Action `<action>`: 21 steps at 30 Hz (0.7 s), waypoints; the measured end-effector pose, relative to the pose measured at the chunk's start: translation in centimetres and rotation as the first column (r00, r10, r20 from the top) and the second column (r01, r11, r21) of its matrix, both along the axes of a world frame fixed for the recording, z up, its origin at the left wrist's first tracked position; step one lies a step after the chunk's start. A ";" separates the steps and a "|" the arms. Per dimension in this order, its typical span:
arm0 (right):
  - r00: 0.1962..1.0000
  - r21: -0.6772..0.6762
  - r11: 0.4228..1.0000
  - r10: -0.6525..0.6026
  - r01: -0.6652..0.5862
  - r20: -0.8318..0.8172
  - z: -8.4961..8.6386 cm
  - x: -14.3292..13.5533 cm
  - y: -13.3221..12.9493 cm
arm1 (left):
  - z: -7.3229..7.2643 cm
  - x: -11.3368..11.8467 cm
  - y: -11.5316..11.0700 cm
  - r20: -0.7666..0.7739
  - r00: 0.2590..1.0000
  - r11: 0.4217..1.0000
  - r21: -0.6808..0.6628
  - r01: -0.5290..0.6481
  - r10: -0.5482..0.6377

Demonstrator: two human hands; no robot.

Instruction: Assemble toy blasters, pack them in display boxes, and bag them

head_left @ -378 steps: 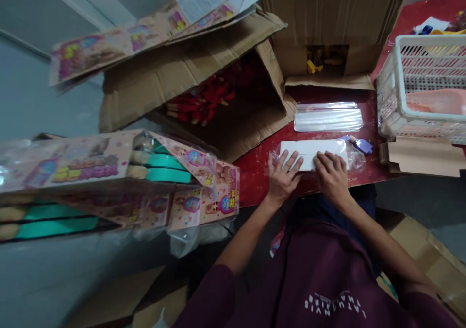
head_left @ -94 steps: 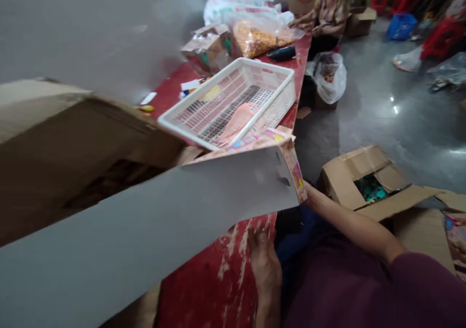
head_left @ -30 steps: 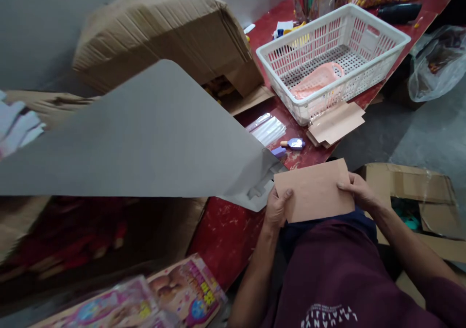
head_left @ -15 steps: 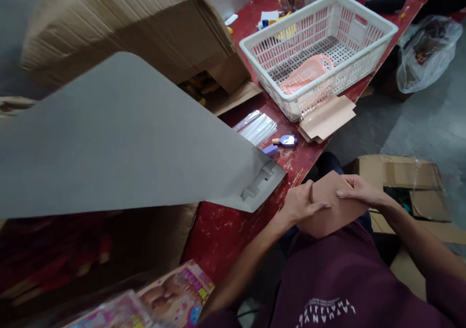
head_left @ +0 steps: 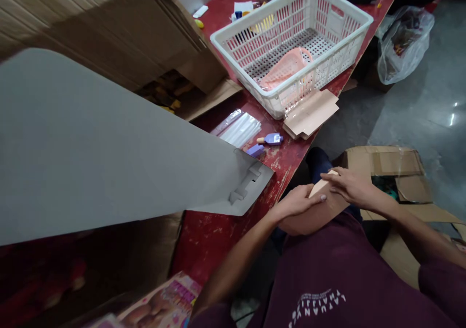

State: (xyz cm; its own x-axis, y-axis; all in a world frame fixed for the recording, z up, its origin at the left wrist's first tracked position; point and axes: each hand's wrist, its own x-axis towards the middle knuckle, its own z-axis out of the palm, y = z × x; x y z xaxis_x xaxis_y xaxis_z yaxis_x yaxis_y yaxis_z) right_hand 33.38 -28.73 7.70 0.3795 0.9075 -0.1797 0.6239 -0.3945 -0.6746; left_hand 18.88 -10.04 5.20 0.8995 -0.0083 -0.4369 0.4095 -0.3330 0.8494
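Over my lap I hold a plain brown cardboard piece (head_left: pixel 313 219), with a lighter folded strip along its upper edge. My left hand (head_left: pixel 296 202) grips its left side, thumb on the face and fingers at the fold. My right hand (head_left: pixel 345 184) is closed over the upper right part, its fingertips on the lighter strip. Part of the card is hidden under both hands. On the red table (head_left: pixel 204 240) nearby lie a small purple bottle-shaped item (head_left: pixel 271 139), a purple block (head_left: pixel 255 150) and clear plastic sleeves (head_left: pixel 240 128).
A white crate (head_left: pixel 269 102) holds a pink plastic item (head_left: pixel 286 69); flat brown cards (head_left: pixel 313 113) lie against it. A large grey-white board (head_left: pixel 109 148) juts across the left. Cardboard boxes (head_left: pixel 396 160) stand at right, beside a clear bag (head_left: pixel 407 46) farther back.
The card's upper edge has been folded over into a strip, and my right hand has moved on top of it. The view has shifted, so the table things appear farther left.
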 end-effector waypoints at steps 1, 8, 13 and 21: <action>1.000 -0.018 1.000 0.021 -0.021 -0.020 0.0 0.5 -0.2 | 0.1 0.3 -0.1 0.074 0.996 0.993 0.101 -0.055 0.047; 0.821 0.213 0.794 -0.541 0.570 -0.180 -0.3 4.0 -2.3 | 1.4 0.0 -1.0 0.529 0.456 0.562 -0.048 -0.826 0.716; 0.663 0.251 0.614 -0.676 0.748 -0.322 -0.9 0.6 -1.0 | 1.6 1.3 -3.8 -0.142 0.365 0.206 -0.616 -0.760 0.920; 0.589 0.174 0.592 -0.638 0.787 -0.497 -3.0 -6.9 2.2 | 3.2 1.9 -2.2 -0.016 0.040 0.018 -0.701 -0.713 0.999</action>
State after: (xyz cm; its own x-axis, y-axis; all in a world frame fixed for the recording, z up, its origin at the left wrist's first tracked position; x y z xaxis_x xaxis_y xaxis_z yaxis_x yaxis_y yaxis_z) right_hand 26.44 -26.57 4.69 0.9051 0.3835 -0.1837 -0.0668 -0.2985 -0.9521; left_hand 20.81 -12.29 8.39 0.3480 0.8811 -0.3203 -0.3403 0.4370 0.8326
